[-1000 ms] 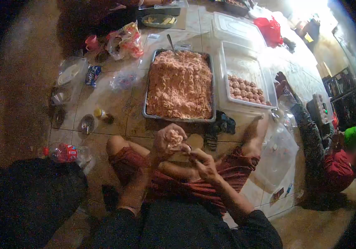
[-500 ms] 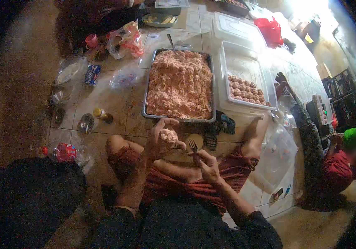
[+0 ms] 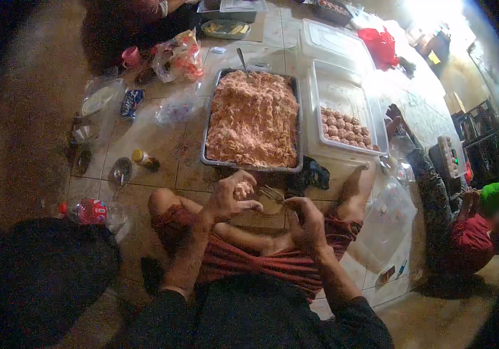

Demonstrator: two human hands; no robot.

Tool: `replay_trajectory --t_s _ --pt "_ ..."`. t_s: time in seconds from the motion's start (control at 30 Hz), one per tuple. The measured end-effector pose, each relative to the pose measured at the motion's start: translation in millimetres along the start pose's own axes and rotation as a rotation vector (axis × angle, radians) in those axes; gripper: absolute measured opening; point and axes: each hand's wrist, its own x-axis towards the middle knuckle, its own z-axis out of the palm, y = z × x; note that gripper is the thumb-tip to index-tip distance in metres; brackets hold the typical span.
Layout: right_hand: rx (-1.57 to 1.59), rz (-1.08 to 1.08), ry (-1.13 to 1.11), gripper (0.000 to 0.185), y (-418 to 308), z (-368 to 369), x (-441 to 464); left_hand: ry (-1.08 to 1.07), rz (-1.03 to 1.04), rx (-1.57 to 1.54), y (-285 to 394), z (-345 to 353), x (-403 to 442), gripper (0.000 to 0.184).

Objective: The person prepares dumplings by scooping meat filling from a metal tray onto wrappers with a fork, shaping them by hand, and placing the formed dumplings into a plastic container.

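My left hand (image 3: 226, 196) is cupped around a small lump of pale pink minced meat (image 3: 242, 189), just in front of the tray. In my right hand (image 3: 307, 224) is a metal fork (image 3: 272, 194), its tines pointing left toward the lump, with a gap between them. Beyond both hands lies a large rectangular tray (image 3: 204, 134) heaped with minced meat (image 3: 252, 119). A spoon handle (image 3: 241, 58) sticks out of the far side of the heap. To the tray's right, a clear plastic container (image 3: 342, 96) holds several rows of meatballs (image 3: 342, 127).
A yellow-capped jar (image 3: 140, 157), a blue packet (image 3: 132, 103) and a red-labelled bottle (image 3: 92, 210) are on the tiles at left. A clear lid (image 3: 380, 227) lies at right. Another person (image 3: 470, 238) sits far right; a red bag (image 3: 377, 46) is at the back.
My left hand has turned, its fingers curling further around the lump. The fork has swung from nearly upright to pointing left, as my right hand rotated and moved slightly right and up.
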Motion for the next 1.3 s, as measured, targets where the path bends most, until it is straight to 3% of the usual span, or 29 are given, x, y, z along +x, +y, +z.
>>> replay_trajectory --t_s 0.07,0.13,0.17,0.3,0.37,0.5,0.63,0.77,0.87,1.0,1.07,1.13,1.2,1.27,1.3 --pt "-0.014 -0.086 -0.117 0.030 -15 -19 7 0.001 0.127 -0.002 -29 11 7 0.048" --pt "-0.046 -0.175 -0.157 0.033 -16 -20 14 -0.220 0.196 -0.034 -35 13 12 0.046" --pt "-0.084 -0.173 -0.170 0.032 -3 -16 16 -0.222 0.197 -0.037 -37 16 10 0.046" --pt "-0.102 -0.133 -0.136 0.021 0 -42 23 -0.157 -0.109 -0.563 -29 14 -2 0.049" --pt "-0.042 -0.088 -0.060 0.010 -5 -42 17 0.000 0.130 -0.072 13 0 -4 0.053" --pt "0.016 -0.026 -0.069 0.008 -19 -33 13 -0.178 -0.021 -0.270 -3 3 -4 0.053" --pt "-0.006 -0.029 -0.107 0.012 -35 -29 12 -0.075 0.078 -0.102 0 1 1 0.044" --pt "-0.059 -0.064 -0.122 0.015 -35 -17 12 0.001 0.196 -0.008 -13 10 8 0.051" --pt "-0.060 -0.119 -0.087 0.013 -33 -9 14 0.065 0.106 0.234 -19 26 5 0.060" --pt "0.050 -0.031 -0.059 0.011 -28 5 13 -0.052 0.004 0.329 -19 22 6 0.053" --pt "0.181 0.115 0.072 0.011 -31 6 23 0.020 -0.152 0.136 -18 18 -4 0.046" --pt "0.152 0.117 0.109 0.011 -22 7 49 0.066 -0.137 0.211 -34 18 -9 0.035" --pt "0.122 0.127 0.148 0.011 9 16 79 -0.010 0.235 -0.299 -48 13 -16 0.032" --pt "-0.293 -0.187 0.136 0.013 59 33 108 -0.108 0.344 -0.352 -38 2 -23 0.032" --pt "-0.296 -0.191 0.138 0.013 60 33 112 -0.091 0.161 -0.328 -15 -3 -28 0.034"
